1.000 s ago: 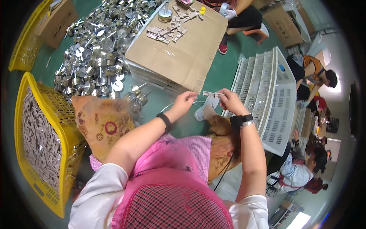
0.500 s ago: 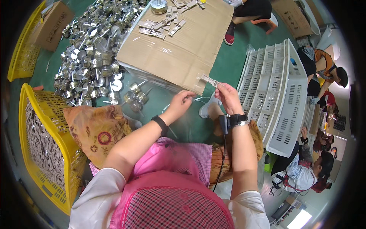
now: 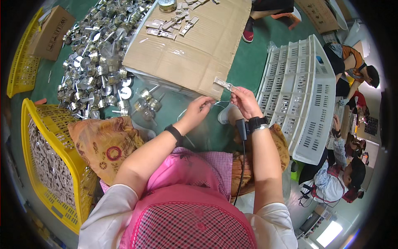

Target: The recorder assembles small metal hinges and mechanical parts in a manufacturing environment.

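Note:
My right hand (image 3: 245,101) pinches one end of a flat beige bracket (image 3: 224,84) with a round hole. The bracket's far end is over the near right corner of the cardboard sheet (image 3: 182,62). Close to the sheet's near edge is my left hand (image 3: 197,113), its fingers curled together; whether anything small is in them cannot be seen. More beige brackets (image 3: 188,25) lie in a loose group toward the sheet's far side, beside a round metal tin-like piece (image 3: 167,5).
Left of the sheet, many metal cups with stems (image 3: 97,62) are heaped on the green floor. A yellow basket (image 3: 78,182) of small beige parts stands at my left. White crates (image 3: 309,99) stand at my right. Other people (image 3: 331,178) sit farther right.
The view has shifted slightly, so the sheet appears a little farther left and up. The bracket stays pinched in my right hand near the corner; my left hand has hardly moved.

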A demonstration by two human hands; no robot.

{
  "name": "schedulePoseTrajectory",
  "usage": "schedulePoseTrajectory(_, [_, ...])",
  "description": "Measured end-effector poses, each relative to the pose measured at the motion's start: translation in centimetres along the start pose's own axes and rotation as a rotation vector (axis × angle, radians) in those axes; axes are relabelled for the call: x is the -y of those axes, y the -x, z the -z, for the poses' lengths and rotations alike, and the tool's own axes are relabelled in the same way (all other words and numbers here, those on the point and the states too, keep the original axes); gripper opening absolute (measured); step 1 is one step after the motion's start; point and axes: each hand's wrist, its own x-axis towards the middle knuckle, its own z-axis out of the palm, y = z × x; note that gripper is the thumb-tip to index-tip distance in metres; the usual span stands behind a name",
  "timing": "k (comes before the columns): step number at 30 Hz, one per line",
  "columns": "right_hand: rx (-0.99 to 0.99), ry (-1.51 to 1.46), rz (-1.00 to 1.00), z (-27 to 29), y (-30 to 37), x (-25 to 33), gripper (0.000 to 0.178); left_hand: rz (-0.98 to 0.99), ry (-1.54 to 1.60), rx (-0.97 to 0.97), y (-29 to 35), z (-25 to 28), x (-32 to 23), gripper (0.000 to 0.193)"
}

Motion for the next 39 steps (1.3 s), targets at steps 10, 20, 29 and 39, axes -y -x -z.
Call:
schedulePoseTrajectory(10, [0.049, -0.066, -0.048, 0.2, -0.4, -0.5, 0.013, -0.005, 0.032, 0.011, -0.1, -0.1, 0.5, 0.021])
schedulePoseTrajectory(20, [0.082, -0.081, -0.069, 0.5, -0.9, -0.9, 0.013, -0.032, 0.047, 0.004, 0.1, 0.0, 0.6, 0.022])
schedulePoseTrajectory(29, [0.087, -0.063, -0.062, 0.6, -1.1, -1.0, 0.013, 0.010, 0.038, 0.020, 0.4, 0.4, -0.1, 0.022])
schedulePoseTrajectory(39, [0.156, -0.198, -0.046, 0.6, -1.1, -1.5, 0.010, 0.005, 0.066, 0.014, 0.5, 0.1, 0.0, 0.023])
